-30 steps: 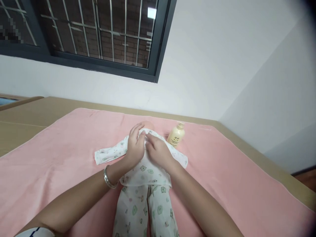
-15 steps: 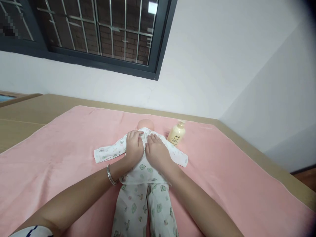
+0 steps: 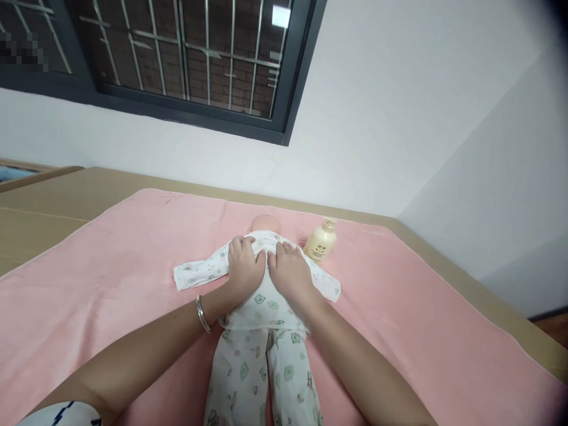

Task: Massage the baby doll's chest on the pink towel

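Observation:
A baby doll lies stretched out on a pink blanket, dressed in a white printed top (image 3: 261, 307) and matching trousers (image 3: 244, 373). Its bald head (image 3: 265, 223) points away from me, and I cannot tell whether it lies face up or face down. My left hand (image 3: 245, 265) rests flat on the left half of the upper torso, fingers stretched towards the shoulder. On the right half lies my right hand (image 3: 290, 272), likewise flat, its thumb close to the left one. Neither hand grips anything. A yellow pump bottle (image 3: 320, 241) is beside the doll's right-side sleeve.
The pink blanket (image 3: 133, 260) covers most of a wooden surface (image 3: 57, 207). Behind it rises a white wall (image 3: 355, 118) with a dark-framed, barred window (image 3: 190, 59). A second wall (image 3: 519, 177) borders the right side.
Both hands have slid slightly apart over the top, outwards to the doll's shoulders, staying flat. The whole view has shifted a little. The bottle stays beside the doll.

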`<state>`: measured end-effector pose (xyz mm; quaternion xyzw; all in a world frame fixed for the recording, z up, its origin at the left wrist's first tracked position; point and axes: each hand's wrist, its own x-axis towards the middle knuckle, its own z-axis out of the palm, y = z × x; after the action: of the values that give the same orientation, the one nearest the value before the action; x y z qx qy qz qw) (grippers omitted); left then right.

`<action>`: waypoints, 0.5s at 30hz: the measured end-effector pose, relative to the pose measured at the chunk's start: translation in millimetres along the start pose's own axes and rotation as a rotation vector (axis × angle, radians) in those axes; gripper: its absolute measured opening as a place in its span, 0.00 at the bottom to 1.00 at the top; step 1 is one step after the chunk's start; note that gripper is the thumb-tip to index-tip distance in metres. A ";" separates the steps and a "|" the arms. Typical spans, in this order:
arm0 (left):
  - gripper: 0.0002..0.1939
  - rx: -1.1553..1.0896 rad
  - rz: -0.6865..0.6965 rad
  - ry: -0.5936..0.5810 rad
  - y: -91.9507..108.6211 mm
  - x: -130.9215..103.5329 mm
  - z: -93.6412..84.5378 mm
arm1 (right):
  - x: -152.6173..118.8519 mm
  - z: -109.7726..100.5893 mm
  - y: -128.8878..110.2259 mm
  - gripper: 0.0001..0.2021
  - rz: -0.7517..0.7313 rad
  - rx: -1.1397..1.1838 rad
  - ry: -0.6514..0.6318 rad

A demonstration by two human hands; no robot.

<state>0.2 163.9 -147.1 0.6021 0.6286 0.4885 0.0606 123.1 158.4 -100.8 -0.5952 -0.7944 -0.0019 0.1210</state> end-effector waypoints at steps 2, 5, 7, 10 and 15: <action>0.17 0.053 -0.004 -0.022 -0.8 1.7 1.0 | -10.4 -4.9 -10.9 0.25 -0.021 -0.068 -0.018; 0.16 0.113 0.048 -0.071 -1.1 2.0 1.0 | -11.0 -8.4 -11.0 0.24 -0.080 -0.028 -0.057; 0.15 0.147 0.113 -0.103 0.1 -0.3 0.2 | -0.4 -6.3 0.1 0.24 -0.078 0.061 -0.065; 0.17 0.198 0.210 -0.137 3.1 -4.9 -1.5 | 19.6 1.5 20.8 0.24 -0.035 0.172 -0.066; 0.20 0.253 0.187 -0.226 0.3 4.9 -4.0 | 23.7 6.6 24.5 0.22 -0.025 0.131 -0.026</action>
<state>-3.5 165.7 -142.3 0.7116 0.6156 0.3384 0.0093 138.9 188.9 -106.0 -0.5759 -0.8018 0.0563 0.1493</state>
